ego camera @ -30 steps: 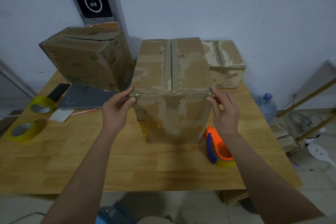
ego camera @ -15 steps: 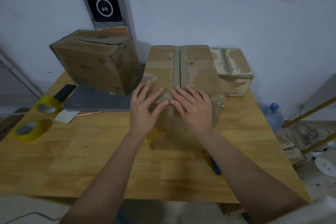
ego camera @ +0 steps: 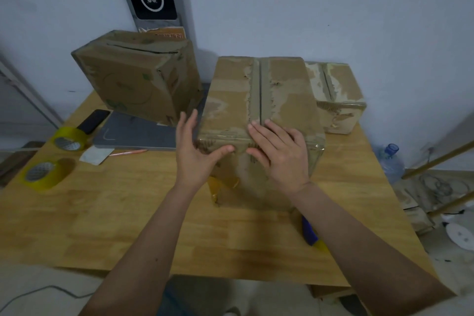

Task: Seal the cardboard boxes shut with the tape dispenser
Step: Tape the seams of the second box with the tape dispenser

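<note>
Head view, looking down at a pale wooden worktop (ego camera: 107, 223) set against a grey wall. At the centre stands a tall, worn brown cardboard box (ego camera: 259, 110), its two top flaps closed, the seam between them running from six o'clock to twelve o'clock, away from the person. The right hand (ego camera: 278, 154) lies flat over the near top edge, fingers straight and reaching toward eleven o'clock, touching the seam's near end, thumb on the front face; it presses and grips nothing. The left hand (ego camera: 196, 151) is open too, fingers spread toward twelve o'clock beside the box's left near corner, thumb touching the front face just below the edge. At five o'clock from the box, close beside the right forearm, a blue and yellow sliver of the plastic tape dispenser (ego camera: 311, 236) shows on the worktop; the forearm hides most of it. The right hand appears the nearer one to reach it, and the tape would need to follow the seam's long axis. At ten o'clock a second brown cardboard box (ego camera: 133, 82) leans tilted; at two o'clock sits a smaller brown cardboard box (ego camera: 336, 100). Two yellow tape rolls (ego camera: 45, 174) lie at nine o'clock.
</note>
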